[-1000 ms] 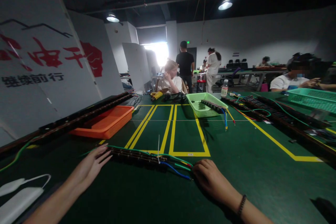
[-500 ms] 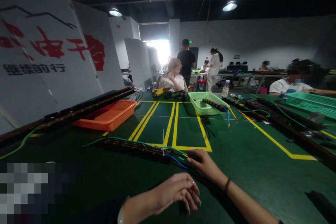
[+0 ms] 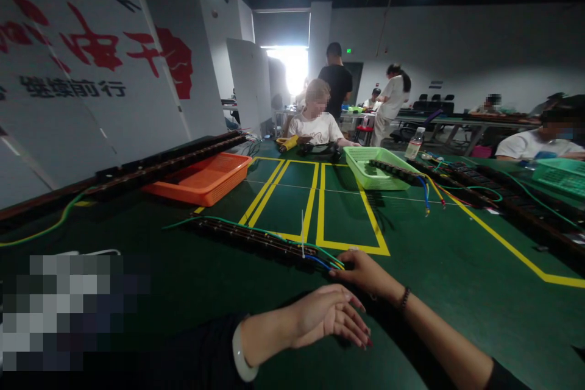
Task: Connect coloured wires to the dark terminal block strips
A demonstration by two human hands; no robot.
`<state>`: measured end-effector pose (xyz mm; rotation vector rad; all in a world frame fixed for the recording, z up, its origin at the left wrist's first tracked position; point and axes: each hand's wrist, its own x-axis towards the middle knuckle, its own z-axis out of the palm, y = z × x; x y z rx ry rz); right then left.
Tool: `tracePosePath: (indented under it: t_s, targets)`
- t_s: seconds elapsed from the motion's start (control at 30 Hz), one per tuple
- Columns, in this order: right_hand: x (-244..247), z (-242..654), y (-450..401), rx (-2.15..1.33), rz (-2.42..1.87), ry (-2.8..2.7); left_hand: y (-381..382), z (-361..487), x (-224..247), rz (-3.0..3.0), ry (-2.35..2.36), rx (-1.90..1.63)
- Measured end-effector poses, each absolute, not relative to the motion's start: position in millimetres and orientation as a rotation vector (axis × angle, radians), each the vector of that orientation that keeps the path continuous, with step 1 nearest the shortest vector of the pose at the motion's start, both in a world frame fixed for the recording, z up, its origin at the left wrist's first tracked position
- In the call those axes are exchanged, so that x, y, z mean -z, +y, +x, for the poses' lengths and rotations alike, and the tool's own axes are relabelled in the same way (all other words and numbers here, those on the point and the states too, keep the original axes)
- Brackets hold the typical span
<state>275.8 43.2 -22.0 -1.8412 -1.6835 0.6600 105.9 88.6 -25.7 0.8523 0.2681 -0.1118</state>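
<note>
A: How is the tabletop (image 3: 205, 280) looking?
B: It's looking smooth, giving off a faint sheen!
A: And the wires (image 3: 318, 261)?
B: They're showing slick plastic coats, while the dark strip (image 3: 251, 239) is carrying coppery, metallic-looking lines.
A: Further back?
B: The green basket (image 3: 370, 178) and orange basket (image 3: 219, 187) are displaying perforated plastic; the bottle (image 3: 414, 144) is shining clear.
A: Down low, the pale bangle (image 3: 238, 350) is gleaming, polished, against the matt cloth sleeve (image 3: 205, 347).

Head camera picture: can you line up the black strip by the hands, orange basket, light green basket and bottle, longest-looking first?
Black strip
Orange basket
Light green basket
Bottle
The strip is nearest, so real sizes may differ.
</note>
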Motion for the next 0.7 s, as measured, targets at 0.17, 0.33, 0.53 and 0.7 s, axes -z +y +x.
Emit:
tracePosePath:
  t_s: [0.17, 0.33, 0.53, 0.7]
  targets:
    - [14, 266, 36, -0.630, -1.922, -1.620, 92, 109, 30, 0.775, 0.353, 0.140]
    - [2, 248, 32, -0.280, -1.943, -1.810, 91, 112, 30, 0.736, 0.327, 0.028]
    - [6, 229, 28, 0.343, -1.997, -2.073, 90, 116, 35, 0.581, 0.398, -0.199]
    - [15, 216, 21, 0.711, -1.948, -2.247, 94, 115, 37, 0.509, 0.507, -0.294]
